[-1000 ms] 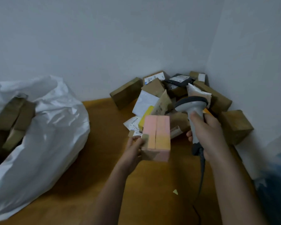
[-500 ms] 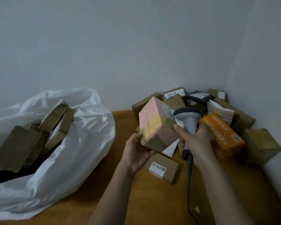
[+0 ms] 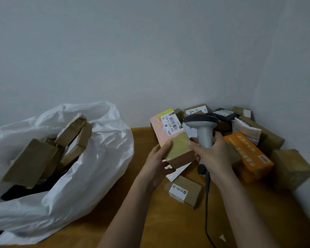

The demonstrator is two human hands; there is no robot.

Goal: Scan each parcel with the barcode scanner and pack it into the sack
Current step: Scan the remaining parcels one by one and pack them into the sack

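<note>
My left hand [image 3: 157, 163] grips a pink and yellow parcel [image 3: 170, 135] from below, its white barcode label turned up toward me. My right hand [image 3: 213, 154] holds the grey barcode scanner [image 3: 202, 127] by its handle, head up, right beside the parcel; its forefinger touches the parcel's near edge. The scanner's dark cable [image 3: 207, 199] trails down over the table. The white sack [image 3: 75, 167] lies open at the left with several brown parcels [image 3: 32, 161] inside.
A pile of parcels fills the corner at right: an orange box [image 3: 249, 156], brown cartons [image 3: 292, 167], a black bag [image 3: 224, 113]. A small brown box with a label [image 3: 184, 190] lies on the wooden table [image 3: 168, 221] below my hands. Walls close the back and right.
The parcel has been turned in my left hand so its barcode label now faces up. The scanner stays close beside it. The view has tilted up and left, showing more of the sack.
</note>
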